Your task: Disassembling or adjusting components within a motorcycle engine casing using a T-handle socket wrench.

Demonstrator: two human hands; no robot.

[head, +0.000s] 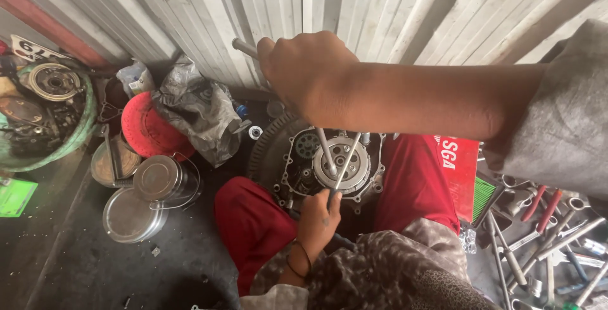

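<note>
Your right forearm crosses the top of the frame, nearest the lens; your right hand is fisted tight around the handle of a metal T-bar wrench, whose shaft runs down to the clutch assembly. Your left hand, at lower centre, closes its fingers on a thinner metal rod set against the same clutch. The engine case sits at mid-frame between your red-trousered knees, cover already off, clutch seated and not yet removed. Whether the wrench tip is engaged on a fastener cannot be confirmed; it appears so. Metal tins stand at left, loose hand tools at lower right.
</note>
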